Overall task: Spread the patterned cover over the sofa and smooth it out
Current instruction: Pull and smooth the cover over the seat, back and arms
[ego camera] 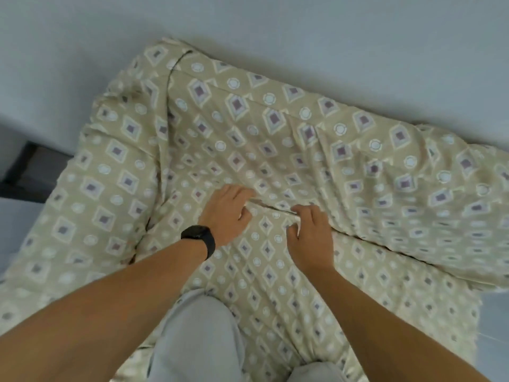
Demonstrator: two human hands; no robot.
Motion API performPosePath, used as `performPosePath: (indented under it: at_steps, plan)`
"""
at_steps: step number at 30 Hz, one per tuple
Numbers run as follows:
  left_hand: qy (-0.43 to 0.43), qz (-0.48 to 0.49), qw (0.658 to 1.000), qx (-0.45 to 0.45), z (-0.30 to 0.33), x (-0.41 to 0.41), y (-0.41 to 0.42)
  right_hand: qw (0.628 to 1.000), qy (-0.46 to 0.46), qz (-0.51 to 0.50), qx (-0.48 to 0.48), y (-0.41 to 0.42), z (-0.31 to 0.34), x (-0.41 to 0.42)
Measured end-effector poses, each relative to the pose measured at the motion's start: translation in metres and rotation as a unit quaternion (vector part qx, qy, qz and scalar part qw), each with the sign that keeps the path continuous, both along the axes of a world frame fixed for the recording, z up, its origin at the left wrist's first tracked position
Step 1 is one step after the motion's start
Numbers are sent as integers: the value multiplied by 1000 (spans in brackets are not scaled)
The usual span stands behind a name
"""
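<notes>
Pale wall behind; both arms reach out, left hand (black watch) and right hand pressing curled fingers into the patterned cover crease.

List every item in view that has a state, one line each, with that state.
patterned cover: draped over the sofa, still wrinkled, with folds running toward the seat crease.
left hand: palm down on the cover at the crease, fingers pushing fabric in.
right hand: palm down beside it, fingers curled at the crease.
black wristband: worn on the left wrist.
knee: resting on the covered seat.
</notes>
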State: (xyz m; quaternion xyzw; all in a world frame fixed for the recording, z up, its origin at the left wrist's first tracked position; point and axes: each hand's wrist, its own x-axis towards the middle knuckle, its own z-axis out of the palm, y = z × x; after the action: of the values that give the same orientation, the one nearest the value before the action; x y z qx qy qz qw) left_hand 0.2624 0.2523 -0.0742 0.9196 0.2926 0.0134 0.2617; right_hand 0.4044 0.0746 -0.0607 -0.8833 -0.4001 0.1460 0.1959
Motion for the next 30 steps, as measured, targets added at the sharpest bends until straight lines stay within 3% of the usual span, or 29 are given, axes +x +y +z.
performPosePath:
  at_steps: [3, 5, 7, 13, 16, 19, 24, 30]
  plan:
    - [169, 7, 983, -74, -44, -49, 11, 981, 95, 58, -159, 18, -37, -24]
    - [221, -6, 972, -81, -70, -67, 23, 953, 118, 104, -258, 39, -60, -35]
    - [246, -10, 965, -89, -88, -71, 35, 940, 121, 125, -293, 61, -78, -42]
    - [261, -47, 958, -108, -152, -60, 74, 930, 139, 156, -302, 129, -149, -64]
    - [205, -43, 976, -65, -178, -52, 98, 954, 110, 122, -251, 155, -187, -73]
    - [207, -64, 976, -28, -196, -39, 123, 958, 93, 89, -255, 172, -208, -71]
    - [196, -77, 978, -1, -211, -45, 123, 957, 64, 105, -263, 166, -216, -71]
    - [239, -94, 964, -65, -189, -39, 124, 933, 149, 92, -315, 176, -186, -61]
